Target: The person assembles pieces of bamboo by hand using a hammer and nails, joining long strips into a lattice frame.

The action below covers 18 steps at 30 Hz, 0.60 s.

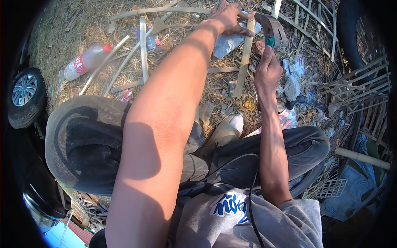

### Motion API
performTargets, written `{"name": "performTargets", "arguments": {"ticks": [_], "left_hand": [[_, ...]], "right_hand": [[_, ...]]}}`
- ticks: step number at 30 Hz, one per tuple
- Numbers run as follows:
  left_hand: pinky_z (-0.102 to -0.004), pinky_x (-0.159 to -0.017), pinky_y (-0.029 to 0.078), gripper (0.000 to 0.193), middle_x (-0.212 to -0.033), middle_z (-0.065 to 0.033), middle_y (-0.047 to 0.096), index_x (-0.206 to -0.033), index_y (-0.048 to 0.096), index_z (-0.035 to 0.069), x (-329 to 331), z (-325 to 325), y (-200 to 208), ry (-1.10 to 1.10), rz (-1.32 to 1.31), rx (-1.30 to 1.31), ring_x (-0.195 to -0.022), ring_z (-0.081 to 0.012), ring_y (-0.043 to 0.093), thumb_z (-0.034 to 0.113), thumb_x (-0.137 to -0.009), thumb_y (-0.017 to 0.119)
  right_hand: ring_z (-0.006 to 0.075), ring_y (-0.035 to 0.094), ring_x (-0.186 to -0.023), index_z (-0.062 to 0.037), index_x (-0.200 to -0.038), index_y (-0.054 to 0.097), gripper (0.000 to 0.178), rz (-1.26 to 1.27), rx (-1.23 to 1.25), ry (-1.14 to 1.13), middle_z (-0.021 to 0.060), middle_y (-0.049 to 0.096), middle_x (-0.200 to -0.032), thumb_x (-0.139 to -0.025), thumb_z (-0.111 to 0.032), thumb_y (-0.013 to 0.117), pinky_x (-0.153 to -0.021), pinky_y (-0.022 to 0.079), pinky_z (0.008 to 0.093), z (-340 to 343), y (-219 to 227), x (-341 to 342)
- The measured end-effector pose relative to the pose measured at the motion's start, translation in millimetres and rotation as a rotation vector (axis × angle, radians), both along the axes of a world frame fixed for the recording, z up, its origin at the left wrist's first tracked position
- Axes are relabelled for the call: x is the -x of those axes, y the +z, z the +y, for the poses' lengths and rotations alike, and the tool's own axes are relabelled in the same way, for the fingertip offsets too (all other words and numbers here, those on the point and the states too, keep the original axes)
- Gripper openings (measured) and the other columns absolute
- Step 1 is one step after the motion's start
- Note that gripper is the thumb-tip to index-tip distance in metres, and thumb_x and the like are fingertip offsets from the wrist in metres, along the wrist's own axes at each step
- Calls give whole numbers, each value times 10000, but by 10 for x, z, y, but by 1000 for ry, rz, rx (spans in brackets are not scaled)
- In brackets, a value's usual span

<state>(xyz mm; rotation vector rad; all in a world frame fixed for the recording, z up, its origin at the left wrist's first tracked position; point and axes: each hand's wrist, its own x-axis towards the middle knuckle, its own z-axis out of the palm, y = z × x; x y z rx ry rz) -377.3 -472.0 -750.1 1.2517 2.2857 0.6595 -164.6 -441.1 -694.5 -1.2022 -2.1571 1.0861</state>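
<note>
My left hand [226, 18] reaches to the top middle, its fingers bent round the upper end of a flat bamboo strip [245, 58]. Whether a nail is also between those fingers is too small to tell. A grey stone [226, 44] lies beside and partly under the strip, below the hand. My right hand [269, 71] grips the green handle of a claw hammer [273, 29], thumb laid along it. The hammer's metal head is just right of the strip's upper end, near my left fingers. Another strip [223, 70] lies crosswise by the held one.
Dry grass and litter cover the ground. Loose strips [144, 49] and a plastic bottle [87, 62] lie left. Slatted lattice pieces [359, 84] and a black tyre [351, 35] are at right. A wheel [25, 89] stands far left. My bent legs frame the near side.
</note>
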Motion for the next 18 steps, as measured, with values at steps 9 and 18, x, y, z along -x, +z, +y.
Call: {"name": "performTargets", "arguments": {"ticks": [9, 18], "left_hand": [[-430, -1186, 286, 827, -1531, -39, 409, -1268, 655, 394, 27, -41, 18, -43, 132, 56, -1355, -311, 364, 727, -527, 815], [-418, -971, 508, 822, -1238, -252, 590, -1273, 546, 11, -32, 42, 521, 713, -1515, -325, -1100, -369, 612, 326, -620, 932]], "right_hand": [[154, 370, -554, 40, -727, 511, 714, -2, 57, 13, 69, 429, -560, -1036, -577, 330, -514, 333, 368, -80, -13, 103], [132, 389, -529, -5, -658, 499, 726, 92, 70, -33, 27, 416, -530, -1027, -603, 316, -499, 330, 342, -49, 47, 77]]}}
